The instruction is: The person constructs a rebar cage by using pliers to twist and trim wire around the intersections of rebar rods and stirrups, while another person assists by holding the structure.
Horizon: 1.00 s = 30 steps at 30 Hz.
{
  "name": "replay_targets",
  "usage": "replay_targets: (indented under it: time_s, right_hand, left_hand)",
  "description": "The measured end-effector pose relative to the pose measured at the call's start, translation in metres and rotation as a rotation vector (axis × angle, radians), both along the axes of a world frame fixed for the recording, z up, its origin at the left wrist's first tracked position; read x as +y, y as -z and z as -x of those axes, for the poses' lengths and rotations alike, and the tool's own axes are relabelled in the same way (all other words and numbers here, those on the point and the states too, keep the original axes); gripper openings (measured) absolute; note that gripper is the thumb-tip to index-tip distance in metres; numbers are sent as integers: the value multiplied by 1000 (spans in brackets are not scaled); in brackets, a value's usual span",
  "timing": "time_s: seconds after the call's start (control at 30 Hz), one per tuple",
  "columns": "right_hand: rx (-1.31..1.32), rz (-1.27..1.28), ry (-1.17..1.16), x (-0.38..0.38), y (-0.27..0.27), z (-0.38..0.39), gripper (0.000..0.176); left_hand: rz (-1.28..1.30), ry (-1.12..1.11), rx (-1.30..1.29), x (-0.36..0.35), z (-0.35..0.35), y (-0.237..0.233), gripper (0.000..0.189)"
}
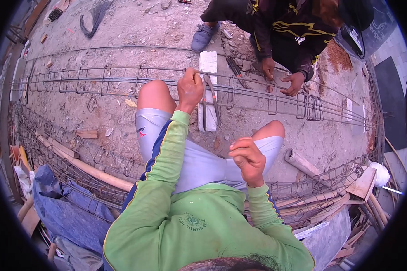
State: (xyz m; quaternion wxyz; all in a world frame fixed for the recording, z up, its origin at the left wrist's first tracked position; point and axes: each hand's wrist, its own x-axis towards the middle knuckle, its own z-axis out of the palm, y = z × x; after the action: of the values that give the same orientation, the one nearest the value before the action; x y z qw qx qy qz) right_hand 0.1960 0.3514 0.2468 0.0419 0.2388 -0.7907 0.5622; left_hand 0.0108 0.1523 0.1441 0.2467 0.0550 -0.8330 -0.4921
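Observation:
A long rebar cage [144, 80] of thin steel bars and square stirrups runs left to right in front of my knees. My left hand [191, 88] is closed at its upper bar, just left of the white block [208, 119] under the cage. On that block, a pair of pincers [210, 101] with worn orange-tipped handles leans against the bars. My right hand [248, 158] is raised above my right thigh, apart from the cage, its fingers curled in. Whatever it pinches is too small to make out. Several stirrups [313, 107] sit bunched together towards the right end.
Opposite me a co-worker crouches, both hands [294, 83] at the bars. Another tool [236, 70] lies on the rubble there. Behind me are more rebar cages [99, 189], wooden poles [95, 169], a blue tarp [68, 207] and a pipe [300, 162]. Dark wire [95, 18] lies far left.

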Motion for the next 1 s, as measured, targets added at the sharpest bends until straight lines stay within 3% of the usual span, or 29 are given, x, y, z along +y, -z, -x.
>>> replay_targets:
  time_s: [0.07, 0.13, 0.2, 0.27, 0.3, 0.37, 0.4, 0.47, 0.6, 0.67, 0.73, 0.8, 0.83, 0.87, 0.93, 1.0]
  right_hand:
    - [-104, 378, 204, 10, -5, 1, 15]
    - [-192, 345, 350, 8, -15, 18, 21]
    - [-281, 320, 505, 3, -10, 32, 27]
    - [-528, 95, 415, -9, 26, 43, 37]
    - [-520, 105, 429, -17, 35, 43, 37]
    - [-820, 256, 199, -32, 48, 38, 37]
    - [-817, 257, 186, -35, 52, 36, 37]
    - [-978, 518, 183, -41, 58, 32, 34]
    - [-1010, 565, 238, -36, 55, 32, 29]
    - [-623, 110, 312, -30, 67, 32, 25]
    - [-550, -2, 321, -26, 64, 29, 24]
    - [-468, -106, 324, -26, 58, 24, 23]
    - [-504, -127, 293, -27, 52, 20, 23]
    - [-537, -145, 268, -29, 48, 15, 23]
    - [-556, -74, 224, -33, 49, 2, 22]
    - [-640, 57, 122, -37, 52, -7, 21]
  left_hand:
    - [-26, 77, 74, 10, -3, -14, 7]
    - [-55, 181, 152, 26, -12, -21, 6]
    - [-544, 299, -80, 43, -27, -24, 7]
    - [-487, 371, -77, 51, -40, -33, 11]
    - [-567, 382, -104, 55, -44, -31, 12]
    - [-664, 406, -154, 57, -46, -24, 16]
    - [-657, 398, -147, 56, -43, -21, 16]
    - [-801, 412, -193, 54, -41, -14, 16]
    - [-841, 428, -345, 48, -40, -24, 17]
    - [-945, 422, -352, 49, -41, -23, 15]
    - [-1048, 404, -347, 46, -40, -20, 13]
    - [-1664, 353, -419, 38, -37, -13, 9]
    - [-1650, 365, -472, 32, -28, 24, 8]
    - [-1639, 378, -466, 17, -23, 24, 8]
    - [-2188, 511, -564, -18, -10, 23, 8]
    - [-2181, 587, -482, -36, -4, 23, 15]
